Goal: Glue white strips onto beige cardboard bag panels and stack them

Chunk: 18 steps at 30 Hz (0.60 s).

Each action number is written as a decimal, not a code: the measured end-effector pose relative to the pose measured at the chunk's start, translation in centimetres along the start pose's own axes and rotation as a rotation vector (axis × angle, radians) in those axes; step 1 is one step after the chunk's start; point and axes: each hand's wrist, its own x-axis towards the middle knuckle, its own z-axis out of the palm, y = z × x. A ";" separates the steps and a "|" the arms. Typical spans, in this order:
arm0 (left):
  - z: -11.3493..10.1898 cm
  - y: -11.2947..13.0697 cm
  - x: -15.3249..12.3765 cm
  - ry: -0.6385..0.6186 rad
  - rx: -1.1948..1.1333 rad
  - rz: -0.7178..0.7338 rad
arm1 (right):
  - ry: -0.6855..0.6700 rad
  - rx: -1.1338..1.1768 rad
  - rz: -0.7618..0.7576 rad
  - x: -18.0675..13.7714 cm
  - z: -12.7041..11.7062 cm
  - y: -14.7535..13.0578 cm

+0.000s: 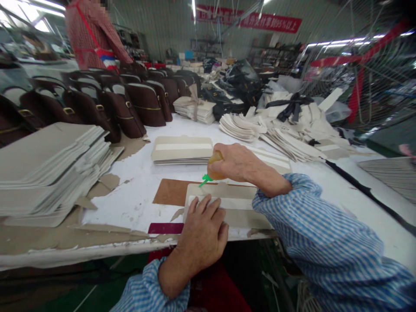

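A beige panel [240,218] with a white strip along it lies in front of me, partly over a flat brown piece [172,192]. My left hand [204,229] rests on the panel's left part, fingers stretched out flat. In my right hand [235,162] is a yellowish glue bottle [216,167], tipped over with its green nozzle [205,179] pointing down at the panel's upper left edge. Whether the tip touches the panel, I cannot tell. Just behind stands a low stack of similar beige panels [182,149], its top one bearing a white strip.
Large grey-beige sheets [48,160] are piled at the left. Rows of dark brown bags [146,104] stand behind them, near a person in a red checked garment [87,34]. Bundles of beige strips [242,126] lie at the back right. A maroon strip [165,228] lies by the table's front edge.
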 end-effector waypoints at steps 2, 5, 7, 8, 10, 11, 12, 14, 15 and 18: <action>0.0 0.0 0.0 0.005 0.002 0.001 | 0.008 -0.012 0.001 -0.1 0.1 0.6; 0.1 -0.1 -0.1 0.010 0.000 0.006 | 0.008 -0.026 0.001 -0.2 0.2 1.5; 0.2 -0.2 -0.1 0.013 0.000 0.009 | 0.005 -0.027 0.012 -0.4 0.2 1.8; 0.2 -0.2 -0.2 0.014 0.001 0.010 | 0.004 -0.025 0.017 -0.4 0.2 1.9; 0.2 -0.3 -0.2 0.017 0.003 0.008 | 0.004 -0.022 0.019 -0.5 0.1 2.0; 0.2 -0.3 -0.2 0.018 0.004 0.007 | 0.004 -0.022 0.021 -0.6 0.1 2.1; 0.2 -0.3 -0.2 0.020 0.003 0.006 | 0.002 -0.021 0.023 -0.6 0.1 2.2; 0.2 -0.3 -0.3 0.019 0.003 0.011 | -0.001 -0.015 0.033 -0.6 0.0 2.4; 0.2 -0.2 -0.3 0.019 0.004 0.015 | -0.002 -0.010 0.041 -0.7 0.0 2.5; 0.1 -0.2 -0.2 0.015 0.006 0.018 | 0.000 0.006 0.041 -0.7 0.0 2.6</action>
